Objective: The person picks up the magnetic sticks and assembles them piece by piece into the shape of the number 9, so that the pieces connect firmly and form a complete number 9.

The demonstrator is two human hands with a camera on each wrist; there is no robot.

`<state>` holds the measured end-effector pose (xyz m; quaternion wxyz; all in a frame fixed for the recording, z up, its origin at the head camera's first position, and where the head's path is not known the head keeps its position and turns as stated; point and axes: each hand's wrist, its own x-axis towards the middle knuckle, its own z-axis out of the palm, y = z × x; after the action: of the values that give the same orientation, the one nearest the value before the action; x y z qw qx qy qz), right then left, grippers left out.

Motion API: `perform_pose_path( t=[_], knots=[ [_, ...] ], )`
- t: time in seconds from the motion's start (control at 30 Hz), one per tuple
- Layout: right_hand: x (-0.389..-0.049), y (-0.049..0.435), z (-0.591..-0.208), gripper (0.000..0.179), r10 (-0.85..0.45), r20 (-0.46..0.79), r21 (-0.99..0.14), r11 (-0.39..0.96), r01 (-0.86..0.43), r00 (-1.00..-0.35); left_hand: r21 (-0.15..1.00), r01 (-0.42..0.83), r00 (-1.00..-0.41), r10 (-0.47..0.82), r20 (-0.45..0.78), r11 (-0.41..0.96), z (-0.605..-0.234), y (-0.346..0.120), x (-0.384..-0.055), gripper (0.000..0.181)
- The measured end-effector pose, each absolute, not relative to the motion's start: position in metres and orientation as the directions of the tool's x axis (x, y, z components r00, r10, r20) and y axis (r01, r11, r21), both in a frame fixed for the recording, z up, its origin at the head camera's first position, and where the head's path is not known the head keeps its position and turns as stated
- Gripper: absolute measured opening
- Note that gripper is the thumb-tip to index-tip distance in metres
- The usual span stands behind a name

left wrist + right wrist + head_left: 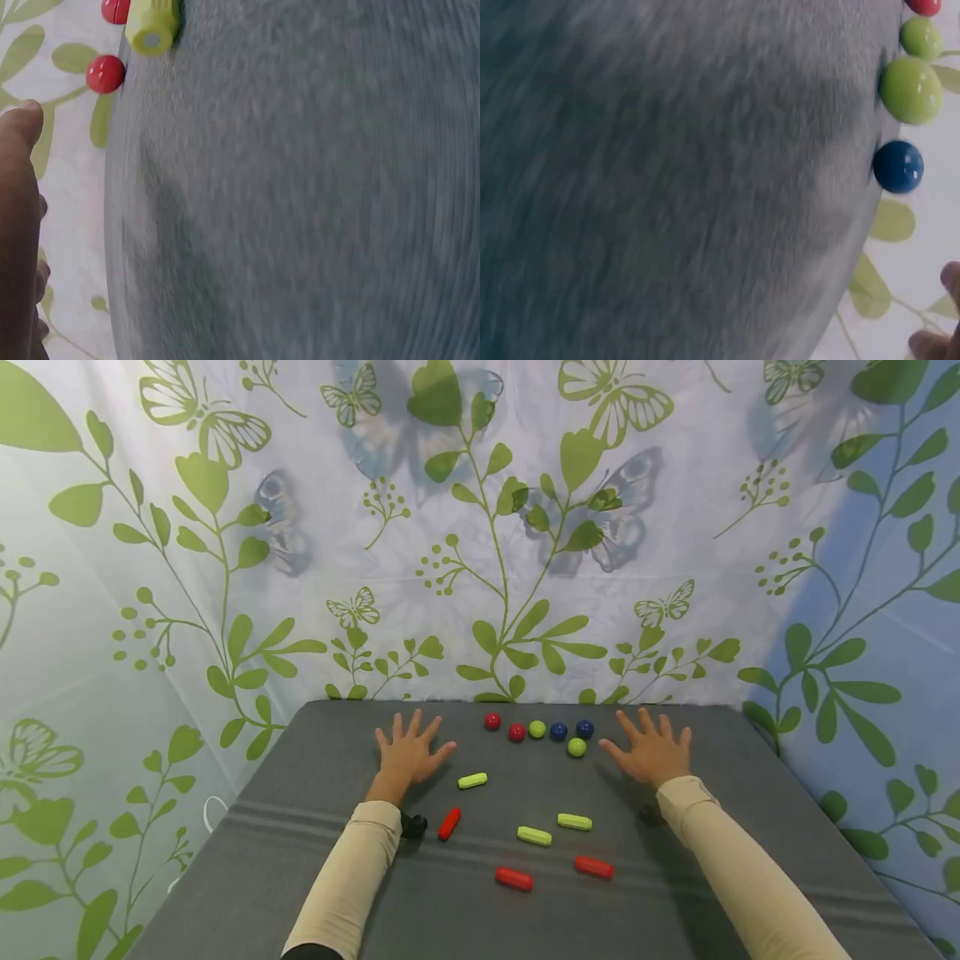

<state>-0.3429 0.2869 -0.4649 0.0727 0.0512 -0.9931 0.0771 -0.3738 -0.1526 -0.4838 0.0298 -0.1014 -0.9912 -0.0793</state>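
My left hand (407, 753) is spread with straight fingers over the left part of the table, holding nothing. Nearest to it lies a yellow-green stick-shaped piece (472, 781), with a red stick-shaped piece (449, 824) closer to me. On the right, my right hand (654, 752) is likewise spread, its thumb toward a yellow-green ball (576, 747) and a dark blue ball (585, 728). Another blue ball (558, 732), a second yellow-green ball (537, 729) and two red balls, one red ball (517, 732) beside the other red ball (492, 721), line the back.
Between the forearms lie two yellow-green pieces, one piece (534, 836) left of the other piece (574, 822). Closer to me are a red piece (514, 879) and another red piece (594, 867). A leaf-patterned curtain (525, 527) hangs behind the grey table (600, 927).
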Motion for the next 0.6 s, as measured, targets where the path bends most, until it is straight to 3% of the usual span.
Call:
perform_pose_path(
  t=[0.1,0.27,0.6],
  knots=[
    [-0.349,0.279,-0.469,0.077,-0.197,0.168,-0.153,0.963,-0.223,-0.966,0.199,0.324,-0.946,0.32,0.057,0.925,-0.479,-0.14,-0.371,0.074],
    [-0.356,0.261,-0.474,0.059,-0.385,0.218,-0.122,0.901,-0.416,-0.897,0.316,0.514,-0.836,0.548,-0.024,0.798,-0.472,-0.118,-0.366,0.066],
    [-0.367,0.249,-0.479,0.049,-0.412,0.176,-0.117,0.893,-0.435,-0.894,0.241,0.568,-0.791,0.603,-0.105,0.787,-0.467,-0.103,-0.368,0.043]
  ],
)
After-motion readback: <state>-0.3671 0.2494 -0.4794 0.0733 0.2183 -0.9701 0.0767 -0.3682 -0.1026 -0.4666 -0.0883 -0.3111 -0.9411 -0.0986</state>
